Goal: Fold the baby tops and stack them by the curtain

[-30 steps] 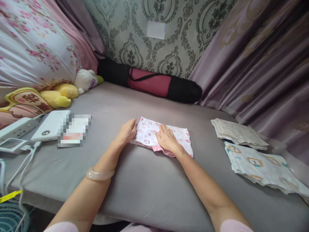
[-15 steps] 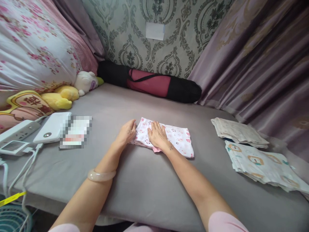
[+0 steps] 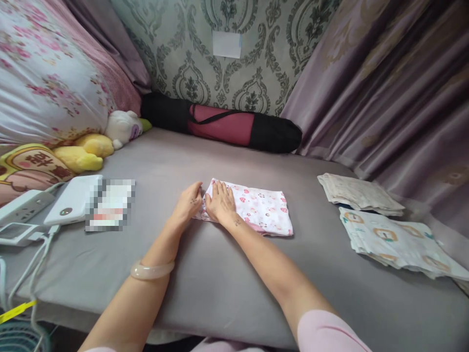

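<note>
A white cloth with pink and red prints [image 3: 262,208] lies folded into a flat rectangle on the grey bed sheet. My right hand [image 3: 221,201] rests palm down on its left part, fingers stretched out and fairly close together. At the cloth's left edge is my left hand [image 3: 188,200], standing on its side with fingers together and curled at the fabric. Part of that edge is hidden beneath it. A pale bangle [image 3: 152,270] circles my left forearm.
Folded cloths [image 3: 395,239] lie in two piles at right. At left are a power bank [image 3: 75,198], a blurred-out card [image 3: 112,203], a power strip [image 3: 25,208] with cables, and plush toys [image 3: 86,151]. A long black-and-red bag [image 3: 222,124] lies along the wall.
My right hand has slid left across the cloth, closer to my left hand, uncovering its middle. My left hand stays at the left edge. The camera view has shifted slightly.
</note>
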### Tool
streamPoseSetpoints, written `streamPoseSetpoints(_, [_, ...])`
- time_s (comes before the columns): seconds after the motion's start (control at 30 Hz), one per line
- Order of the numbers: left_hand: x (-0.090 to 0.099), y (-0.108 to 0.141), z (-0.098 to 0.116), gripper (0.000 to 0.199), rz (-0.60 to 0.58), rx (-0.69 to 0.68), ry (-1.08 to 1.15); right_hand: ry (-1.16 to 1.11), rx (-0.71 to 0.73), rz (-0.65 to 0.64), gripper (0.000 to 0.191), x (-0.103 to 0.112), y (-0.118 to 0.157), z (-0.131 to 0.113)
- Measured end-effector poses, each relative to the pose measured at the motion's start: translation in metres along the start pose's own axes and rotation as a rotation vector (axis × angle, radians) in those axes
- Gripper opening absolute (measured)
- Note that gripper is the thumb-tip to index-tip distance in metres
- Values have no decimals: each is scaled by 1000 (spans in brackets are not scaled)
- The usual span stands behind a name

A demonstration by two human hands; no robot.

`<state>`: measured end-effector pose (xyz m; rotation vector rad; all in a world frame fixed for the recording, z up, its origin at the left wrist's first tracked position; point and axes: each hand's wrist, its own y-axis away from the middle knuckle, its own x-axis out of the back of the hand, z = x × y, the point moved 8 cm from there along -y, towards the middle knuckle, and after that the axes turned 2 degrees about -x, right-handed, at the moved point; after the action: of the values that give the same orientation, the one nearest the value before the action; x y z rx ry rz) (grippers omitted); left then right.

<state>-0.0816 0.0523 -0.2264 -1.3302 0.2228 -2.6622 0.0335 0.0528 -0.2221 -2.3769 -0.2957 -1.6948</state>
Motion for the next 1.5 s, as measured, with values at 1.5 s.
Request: streamPoseSetpoints(1.5, [-21,15,38,43,-149,-278,-42,50,-262,-7,72,62,56,168])
